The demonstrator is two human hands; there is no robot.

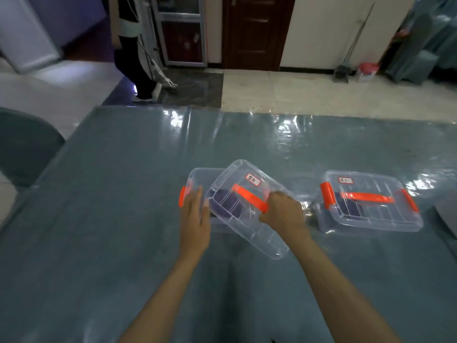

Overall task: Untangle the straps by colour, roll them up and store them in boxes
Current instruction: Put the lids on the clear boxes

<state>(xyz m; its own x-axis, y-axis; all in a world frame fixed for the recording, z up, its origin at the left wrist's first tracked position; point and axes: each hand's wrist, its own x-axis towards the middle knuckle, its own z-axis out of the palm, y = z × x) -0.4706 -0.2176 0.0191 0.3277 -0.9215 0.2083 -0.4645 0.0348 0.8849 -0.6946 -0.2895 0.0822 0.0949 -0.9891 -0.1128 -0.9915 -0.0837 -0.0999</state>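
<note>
Gripping the orange handle [249,198] of a clear lid [249,209], the right hand [284,211] holds it tilted and skewed over the open left box [197,177], its forearm reaching in from the near edge of the table [111,194]. The left hand [195,214] lies with fingers straight and together, its fingertips against the box's left side, just beside the orange latch [182,196]. A rolled purple strap [226,203] shows through the lid, inside that box. The second box [368,201], lidded and latched, sits well apart towards the table's right edge, with a dark strap roll [351,206] inside.
</note>
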